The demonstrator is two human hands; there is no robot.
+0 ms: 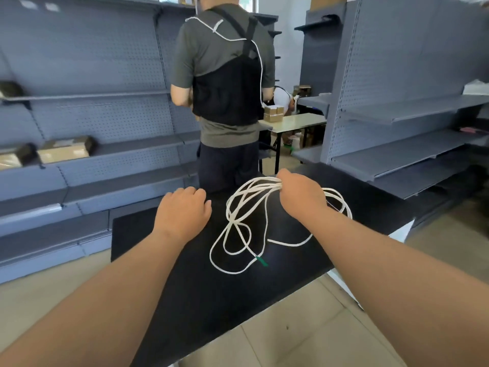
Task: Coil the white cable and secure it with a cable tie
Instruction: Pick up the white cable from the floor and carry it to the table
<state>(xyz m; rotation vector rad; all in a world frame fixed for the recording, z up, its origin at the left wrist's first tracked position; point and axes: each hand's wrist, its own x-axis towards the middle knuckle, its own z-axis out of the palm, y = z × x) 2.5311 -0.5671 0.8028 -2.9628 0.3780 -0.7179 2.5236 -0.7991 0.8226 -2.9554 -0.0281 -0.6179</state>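
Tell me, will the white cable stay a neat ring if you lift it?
Probably floppy: the white cable spills in uneven loops from the right hand gripping it. It would likely sprawl if released, since nothing visible ties the loops. It looks thin, so probably light.

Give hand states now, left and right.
Left hand: fingers curled on the black table; any hold cannot be told.
Right hand: gripping the white cable loops.

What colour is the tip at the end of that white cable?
The tip is green; head view.
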